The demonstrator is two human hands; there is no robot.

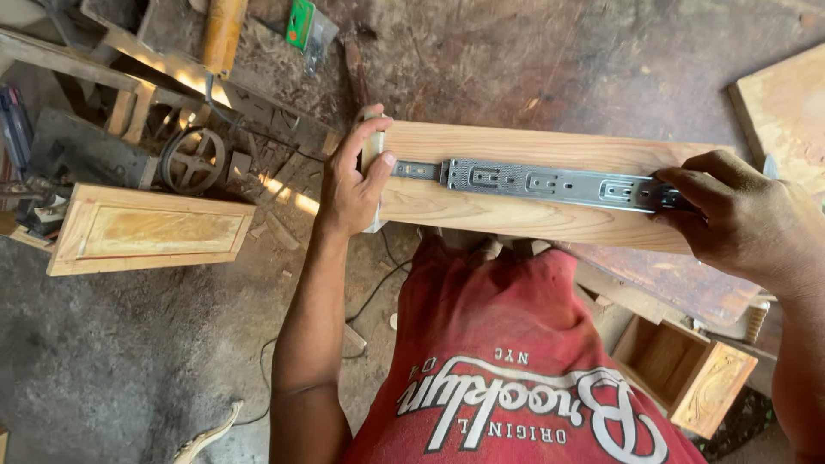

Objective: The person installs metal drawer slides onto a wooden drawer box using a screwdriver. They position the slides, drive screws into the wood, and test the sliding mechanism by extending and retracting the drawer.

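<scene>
**Drawer slide held flat on a wooden board**

Metal drawer slide (550, 184) lies lengthwise along the middle of a pale wooden board (516, 215), which spans across in front of the person in the red shirt. The left hand (354, 176) wraps the board's left end, thumb pressing near the slide's narrow tip, seemingly to keep board and slide from shifting. The right hand (730, 215) rests on the slide's opposite end, fingers closed down on it, likely pinning it in line with the board's length. A panelled cabinet door (146, 228) lies on the floor to the left, well apart.
</scene>
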